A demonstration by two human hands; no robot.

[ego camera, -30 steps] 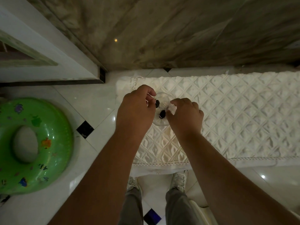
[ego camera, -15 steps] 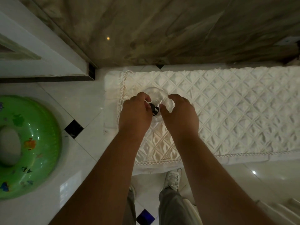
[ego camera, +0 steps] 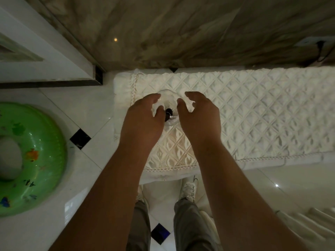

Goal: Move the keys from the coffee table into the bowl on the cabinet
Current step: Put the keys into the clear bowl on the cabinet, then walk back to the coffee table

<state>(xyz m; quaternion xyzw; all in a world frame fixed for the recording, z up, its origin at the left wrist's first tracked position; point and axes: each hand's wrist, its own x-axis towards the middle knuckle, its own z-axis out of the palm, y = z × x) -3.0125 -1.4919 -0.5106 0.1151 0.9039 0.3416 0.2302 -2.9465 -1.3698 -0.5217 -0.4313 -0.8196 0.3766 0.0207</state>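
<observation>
We are hovering the left grip (ego camera: pixel 143 116) and the right grip (ego camera: pixel 199 115) over the glass bowl (ego camera: pixel 167 91) on the cabinet's quilted cover (ego camera: pixel 253 109), both spread apart with fingers loosely curved, clasping nothing. The keys (ego camera: pixel 169 113) are lying inside the bowl, just beside the left thumb. We are judging them light, hard and easiest pinched by the dark fob, and the bowl fragile and slippery. We are counting one bowl and one fob; the separate keys are too small to count.
</observation>
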